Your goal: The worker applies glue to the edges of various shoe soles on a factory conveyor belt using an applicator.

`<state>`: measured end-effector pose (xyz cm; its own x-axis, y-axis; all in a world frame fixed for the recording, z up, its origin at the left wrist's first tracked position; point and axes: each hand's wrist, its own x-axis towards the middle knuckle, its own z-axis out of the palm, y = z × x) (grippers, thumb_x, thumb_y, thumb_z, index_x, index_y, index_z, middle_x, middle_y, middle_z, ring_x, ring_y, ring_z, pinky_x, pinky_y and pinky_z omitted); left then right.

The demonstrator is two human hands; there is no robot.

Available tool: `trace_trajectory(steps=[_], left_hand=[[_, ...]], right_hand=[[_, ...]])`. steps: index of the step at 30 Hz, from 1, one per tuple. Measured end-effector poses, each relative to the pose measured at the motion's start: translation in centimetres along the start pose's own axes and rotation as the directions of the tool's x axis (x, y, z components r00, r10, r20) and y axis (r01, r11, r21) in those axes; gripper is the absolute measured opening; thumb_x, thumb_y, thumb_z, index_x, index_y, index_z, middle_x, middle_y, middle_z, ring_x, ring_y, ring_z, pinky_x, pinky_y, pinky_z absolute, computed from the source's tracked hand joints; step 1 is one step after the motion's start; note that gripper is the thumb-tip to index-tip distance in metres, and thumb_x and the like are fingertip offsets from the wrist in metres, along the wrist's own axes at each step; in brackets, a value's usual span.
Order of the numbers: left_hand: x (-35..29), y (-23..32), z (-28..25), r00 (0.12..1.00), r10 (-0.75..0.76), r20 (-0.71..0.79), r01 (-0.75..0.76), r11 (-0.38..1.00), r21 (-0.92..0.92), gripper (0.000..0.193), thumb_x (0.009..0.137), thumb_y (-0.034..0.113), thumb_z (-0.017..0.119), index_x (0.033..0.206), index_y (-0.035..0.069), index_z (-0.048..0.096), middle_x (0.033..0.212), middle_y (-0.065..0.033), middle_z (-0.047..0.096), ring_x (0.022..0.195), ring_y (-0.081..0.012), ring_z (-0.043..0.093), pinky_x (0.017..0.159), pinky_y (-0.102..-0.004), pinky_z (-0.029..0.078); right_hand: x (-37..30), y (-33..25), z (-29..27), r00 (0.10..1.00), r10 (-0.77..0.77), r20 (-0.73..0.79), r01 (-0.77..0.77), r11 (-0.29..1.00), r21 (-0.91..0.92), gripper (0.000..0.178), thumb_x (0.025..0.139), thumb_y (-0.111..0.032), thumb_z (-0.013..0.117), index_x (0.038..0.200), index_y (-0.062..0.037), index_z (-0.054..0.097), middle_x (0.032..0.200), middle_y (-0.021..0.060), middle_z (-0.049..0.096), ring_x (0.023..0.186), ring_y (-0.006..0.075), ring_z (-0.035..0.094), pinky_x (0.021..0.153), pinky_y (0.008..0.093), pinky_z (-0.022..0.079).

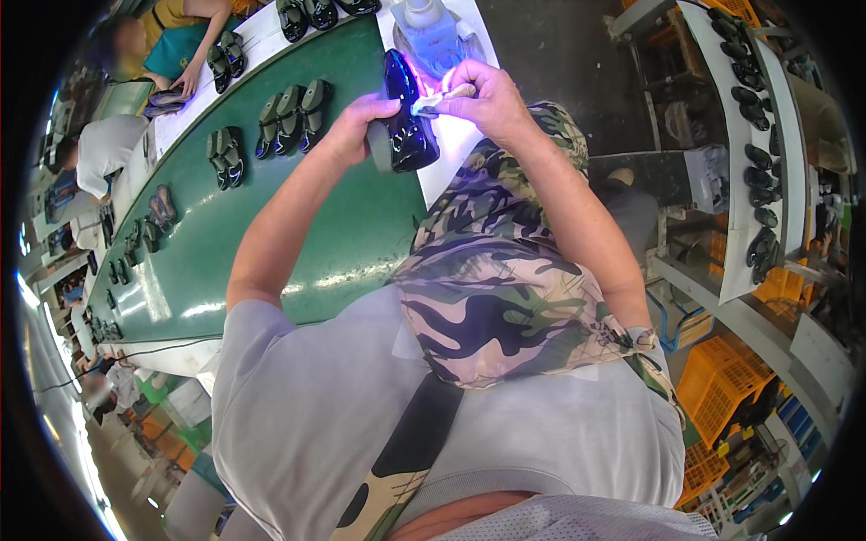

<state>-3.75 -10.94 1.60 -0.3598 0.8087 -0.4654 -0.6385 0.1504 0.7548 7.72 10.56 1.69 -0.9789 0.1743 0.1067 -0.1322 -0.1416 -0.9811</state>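
Observation:
My left hand (359, 128) is closed round a shiny black shoe (410, 135), its thumb on the near edge and its pale grey sole turned toward the left. My right hand (492, 101) pinches a small crumpled whitish cloth (460, 91) against the right side of the shoe. A bright violet glow lights the shoe and the fingertips and washes out detail there. Just beyond, a translucent blue-lit bottle (433, 38) with a pale top stands on the white table edge (478, 18).
On the green conveyor belt (271, 225) lie several black shoes (289, 117) in groups, more trailing off leftward. A co-worker in yellow (180, 36) handles shoes across the belt. To the right, a white shelf (749, 252) bears several dark shoes, with orange crates (722, 379) below.

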Motion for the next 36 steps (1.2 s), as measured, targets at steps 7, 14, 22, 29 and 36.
trace_trajectory(steps=[7, 14, 22, 29, 36], left_hand=[[0.8, -0.5, 0.3, 0.999, 0.014, -0.046, -0.018, 0.995, -0.094, 0.042, 0.088, 0.026, 0.065, 0.119, -0.001, 0.057, 0.105, -0.0136, 0.068, 0.094, -0.0239, 0.068, 0.09, -0.0379, 0.054], [1.4, -1.2, 0.9, 0.984, 0.046, -0.174, -0.079, 0.979, -0.188, 0.038, 0.089, 0.025, 0.065, 0.117, 0.0, 0.058, 0.106, -0.0137, 0.067, 0.096, -0.0246, 0.067, 0.092, -0.0397, 0.052], [2.2, -2.4, 0.7, 0.967, 0.144, -0.211, -0.229, 0.853, -0.469, 0.045, 0.093, 0.03, 0.056, 0.13, 0.003, 0.054, 0.12, -0.0135, 0.065, 0.108, -0.0299, 0.065, 0.102, -0.0454, 0.048], [3.7, -2.9, 3.3, 0.954, 0.271, -0.128, -0.295, 0.771, -0.564, 0.055, 0.091, 0.032, 0.059, 0.136, 0.003, 0.049, 0.13, -0.0151, 0.06, 0.119, -0.0329, 0.058, 0.108, -0.048, 0.042], [6.2, -1.5, 6.9, 0.832, 0.526, -0.177, -0.551, 0.82, -0.153, 0.057, 0.083, 0.021, 0.066, 0.133, 0.001, 0.047, 0.121, -0.0114, 0.059, 0.112, -0.028, 0.059, 0.103, -0.0421, 0.045]], right_hand=[[-0.9, -0.8, -1.1, 0.997, 0.071, 0.023, -0.065, 0.978, -0.2, 0.021, 0.078, 0.0, 0.075, 0.081, -0.0041, 0.055, 0.085, 0.0011, 0.06, 0.076, 0.0075, 0.053, 0.068, 0.0239, 0.044], [-2.3, -1.1, -2.0, 0.997, -0.076, -0.003, 0.073, 0.975, -0.212, 0.023, 0.073, -0.009, 0.079, 0.08, -0.0054, 0.057, 0.074, -0.0012, 0.057, 0.069, 0.0081, 0.05, 0.061, 0.0257, 0.041], [-3.4, -0.3, -2.7, 0.982, 0.031, -0.189, 0.013, 0.973, 0.23, 0.02, 0.077, 0.001, 0.076, 0.083, -0.0045, 0.058, 0.082, 0.0004, 0.061, 0.073, 0.0086, 0.055, 0.064, 0.023, 0.045], [-3.3, -0.6, -2.0, 0.939, 0.108, -0.326, 0.05, 0.896, 0.441, 0.018, 0.077, 0.0, 0.077, 0.086, -0.0025, 0.061, 0.083, 0.0035, 0.063, 0.071, 0.0103, 0.059, 0.064, 0.0251, 0.049], [-5.4, -1.2, -5.6, 0.848, 0.241, -0.472, -0.019, 0.904, 0.428, 0.02, 0.072, 0.002, 0.077, 0.082, -0.0033, 0.061, 0.079, 0.0049, 0.065, 0.068, 0.0126, 0.061, 0.064, 0.0287, 0.052]])
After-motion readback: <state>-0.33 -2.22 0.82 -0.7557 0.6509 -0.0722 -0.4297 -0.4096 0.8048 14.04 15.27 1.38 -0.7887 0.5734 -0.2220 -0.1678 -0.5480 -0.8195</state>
